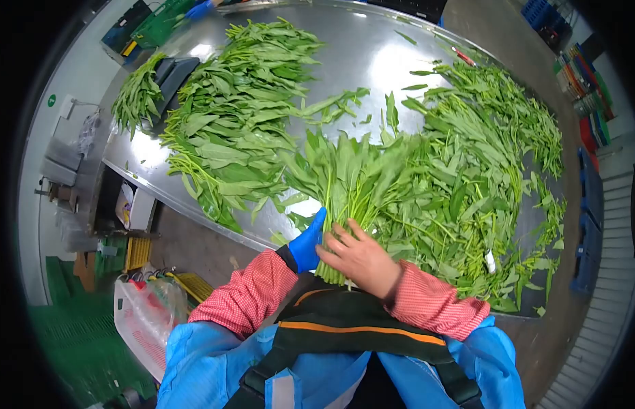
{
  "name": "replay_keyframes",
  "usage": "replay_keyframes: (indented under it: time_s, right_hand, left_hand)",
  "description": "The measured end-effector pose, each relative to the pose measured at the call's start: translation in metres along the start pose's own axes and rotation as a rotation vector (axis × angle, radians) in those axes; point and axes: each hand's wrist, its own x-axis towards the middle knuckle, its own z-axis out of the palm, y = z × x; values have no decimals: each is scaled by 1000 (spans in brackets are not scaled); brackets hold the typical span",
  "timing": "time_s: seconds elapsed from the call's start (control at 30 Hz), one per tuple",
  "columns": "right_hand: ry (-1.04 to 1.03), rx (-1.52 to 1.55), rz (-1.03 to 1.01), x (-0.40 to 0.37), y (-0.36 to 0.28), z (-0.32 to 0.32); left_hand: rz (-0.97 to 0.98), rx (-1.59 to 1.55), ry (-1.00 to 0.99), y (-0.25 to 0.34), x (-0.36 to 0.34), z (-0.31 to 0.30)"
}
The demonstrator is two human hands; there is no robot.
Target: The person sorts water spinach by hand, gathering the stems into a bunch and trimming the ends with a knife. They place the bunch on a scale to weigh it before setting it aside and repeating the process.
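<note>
Two hands grip a bunch of long-leaved green stalks [345, 174] by its pale, thin stem ends.
The bunch fans out just beyond the fingers, its leaves narrow and smooth. The left hand [308, 240], in a glossy blue glove, wraps the stems from its side. The bare right hand [358, 257] curls around them opposite. Past the left hand lies a loose leafy heap [235, 123], past the right hand a tangled heap [481, 157], both on the shiny steel table [372, 54].
</note>
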Motion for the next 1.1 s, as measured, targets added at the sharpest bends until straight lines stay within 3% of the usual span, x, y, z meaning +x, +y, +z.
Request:
replay_keyframes:
  time_s: [0.07, 0.1, 0.13, 0.2, 0.3, 0.33, 0.43, 0.47, 0.57, 0.6, 0.7, 0.73, 0.83, 0.87, 0.97, 1.0, 1.1]
  right_hand:
    - [-24, 40, 90, -14, -6, -22]
    - [-25, 180, 253, -22, -5, -21]
    - [-24, 316, 417, -31, -3, -21]
    - [-6, 509, 729, -52, 1, -11]
    - [116, 1151, 945, -82, 7, 63]
    - [-11, 1662, 1106, -86, 8, 77]
    - [168, 2077, 1006, -67, -1, 47]
    - [30, 1936, 813, -70, 5, 49]
    - [-183, 1223, 595, -90, 10, 34]
    - [-200, 1164, 565, -97, 14, 42]
    - [-55, 1920, 1035, -106, 15, 52]
    - [59, 2049, 1153, -104, 16, 55]
    - [126, 2318, 1233, -89, 9, 62]
    - [111, 2202, 1268, -82, 1, 71]
    - [6, 1060, 932, -51, -12, 97]
    - [-57, 1070, 1033, -40, -7, 75]
    - [511, 1941, 1229, -47, -5, 58]
  left_hand:
    - [4, 24, -110, -4, -10, 9]
    - [10, 35, -167, -5, -14, 13]
    - [-78, -128, -427, -7, -13, 7]
    - [-41, 88, -378, -7, -13, 7]
    - [-28, 274, -350, -4, -9, 15]
    - [10, 356, -374, -6, -5, 17]
    - [55, 398, -372, -6, -12, 27]
    - [22, 338, -392, -2, -17, 26]
    - [-27, 243, -364, -1, -24, 5]
    - [-49, 180, -350, -5, -25, -1]
    - [-102, 95, -345, -13, -28, -4]
    - [-115, 84, -339, -14, -29, -2]
    - [-68, 196, -294, -12, -31, 6]
    - [-40, 256, -274, -14, -30, 8]
    - [323, 681, -186, -18, -26, 12]
    - [355, 684, -127, -17, -31, 20]
    - [192, 349, -93, -12, -48, 23]
